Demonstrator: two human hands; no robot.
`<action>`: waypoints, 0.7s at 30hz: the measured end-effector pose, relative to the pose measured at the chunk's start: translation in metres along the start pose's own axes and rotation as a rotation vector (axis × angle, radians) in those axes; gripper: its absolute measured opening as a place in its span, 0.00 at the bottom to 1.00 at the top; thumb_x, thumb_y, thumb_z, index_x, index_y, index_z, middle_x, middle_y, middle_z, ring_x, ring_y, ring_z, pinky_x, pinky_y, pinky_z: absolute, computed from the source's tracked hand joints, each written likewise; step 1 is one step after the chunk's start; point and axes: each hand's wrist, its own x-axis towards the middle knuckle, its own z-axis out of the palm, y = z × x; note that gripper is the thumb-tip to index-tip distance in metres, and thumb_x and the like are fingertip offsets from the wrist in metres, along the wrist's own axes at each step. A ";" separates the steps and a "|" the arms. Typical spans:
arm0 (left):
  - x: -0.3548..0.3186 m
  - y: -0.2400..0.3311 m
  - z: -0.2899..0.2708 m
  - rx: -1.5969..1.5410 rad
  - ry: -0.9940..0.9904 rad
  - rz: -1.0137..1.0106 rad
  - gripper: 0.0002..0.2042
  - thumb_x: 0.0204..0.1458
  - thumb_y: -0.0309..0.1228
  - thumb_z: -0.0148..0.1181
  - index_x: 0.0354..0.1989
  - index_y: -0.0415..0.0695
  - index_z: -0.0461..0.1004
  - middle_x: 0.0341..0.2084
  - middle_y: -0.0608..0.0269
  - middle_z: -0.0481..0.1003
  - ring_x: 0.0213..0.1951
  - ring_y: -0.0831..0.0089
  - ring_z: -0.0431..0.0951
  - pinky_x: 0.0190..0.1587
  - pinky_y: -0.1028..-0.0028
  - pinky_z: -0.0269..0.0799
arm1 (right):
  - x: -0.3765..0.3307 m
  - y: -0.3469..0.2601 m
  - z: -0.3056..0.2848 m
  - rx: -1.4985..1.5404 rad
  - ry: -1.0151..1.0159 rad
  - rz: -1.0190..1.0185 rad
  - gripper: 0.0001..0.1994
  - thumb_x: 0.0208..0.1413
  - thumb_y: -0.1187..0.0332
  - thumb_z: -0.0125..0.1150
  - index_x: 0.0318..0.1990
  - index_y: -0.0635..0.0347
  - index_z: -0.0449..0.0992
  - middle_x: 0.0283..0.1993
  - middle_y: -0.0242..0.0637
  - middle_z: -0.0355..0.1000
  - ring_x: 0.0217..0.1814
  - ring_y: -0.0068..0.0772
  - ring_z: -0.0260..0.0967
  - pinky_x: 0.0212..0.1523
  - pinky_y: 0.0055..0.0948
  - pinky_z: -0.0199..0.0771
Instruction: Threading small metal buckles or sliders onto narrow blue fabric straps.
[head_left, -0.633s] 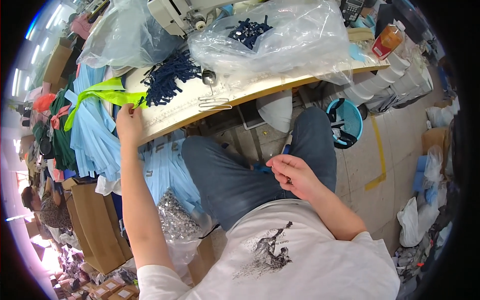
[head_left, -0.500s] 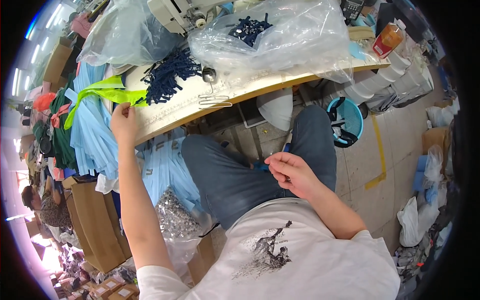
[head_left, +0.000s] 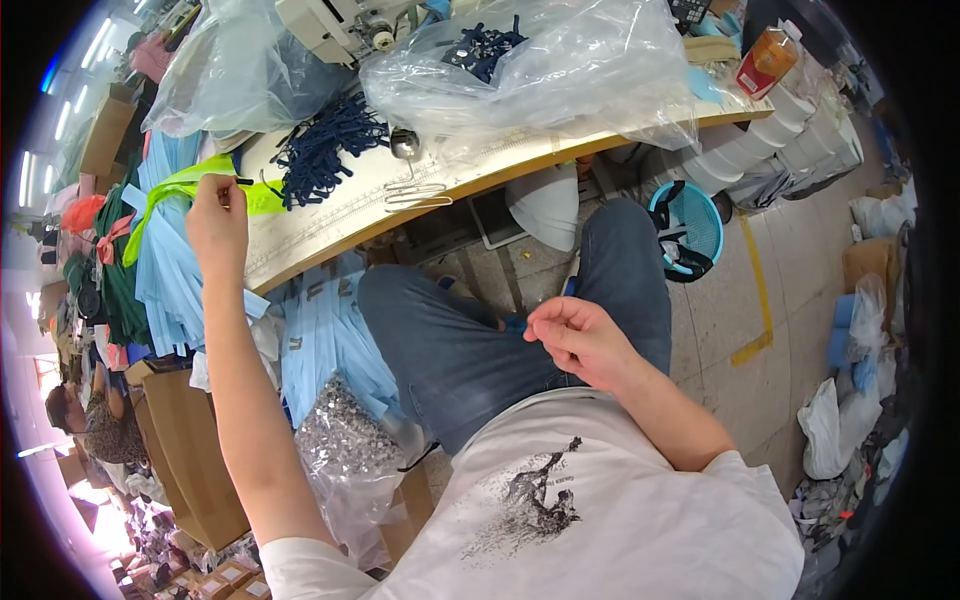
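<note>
At the left end of the table, my left hand (head_left: 217,225) is raised over the yellow-green fabric strip (head_left: 190,183), fingers pinched. A short dark strip (head_left: 243,181) sticks out at its fingertips, seemingly held there. Close by on the right lies a pile of navy straps (head_left: 325,150). Light blue strips (head_left: 175,270) hang over the table's end beneath that hand. Above my lap my right hand (head_left: 582,343) is closed, thumb against the fingers; whatever it may hold is hidden.
The table (head_left: 320,230) carries a sewing machine (head_left: 325,30), a clear plastic bag (head_left: 560,75), a bent wire rack (head_left: 418,196) and an orange bottle (head_left: 768,60). A blue basket (head_left: 705,235) stands on the floor. More light blue strips (head_left: 325,330) and a bag of small metal parts (head_left: 345,430) sit beside my leg.
My left hand has moved slightly left and up from the table edge, and a dark strip now shows at its fingertips. My right hand has barely moved.
</note>
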 end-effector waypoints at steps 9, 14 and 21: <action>-0.005 0.037 -0.010 -0.571 0.016 -0.167 0.07 0.52 0.25 0.61 0.37 0.36 0.75 0.29 0.63 0.77 0.31 0.77 0.77 0.37 0.77 0.71 | -0.003 -0.002 -0.003 0.115 0.020 -0.084 0.07 0.59 0.73 0.57 0.44 0.63 0.74 0.34 0.38 0.73 0.19 0.10 0.55 0.14 0.13 0.50; -0.090 0.118 -0.018 -1.180 -0.196 -0.374 0.05 0.50 0.18 0.61 0.34 0.37 0.74 0.32 0.60 0.75 0.33 0.75 0.75 0.39 0.76 0.73 | -0.007 -0.014 0.004 0.136 -0.068 -0.118 0.07 0.59 0.73 0.57 0.44 0.63 0.74 0.38 0.42 0.75 0.17 0.10 0.54 0.14 0.13 0.49; -0.174 0.185 0.001 -1.540 -0.374 -0.522 0.04 0.51 0.16 0.58 0.33 0.36 0.72 0.37 0.47 0.76 0.35 0.67 0.77 0.39 0.70 0.76 | -0.014 -0.017 0.009 0.059 -0.129 -0.128 0.09 0.59 0.72 0.59 0.46 0.60 0.74 0.39 0.37 0.77 0.22 0.07 0.58 0.15 0.10 0.49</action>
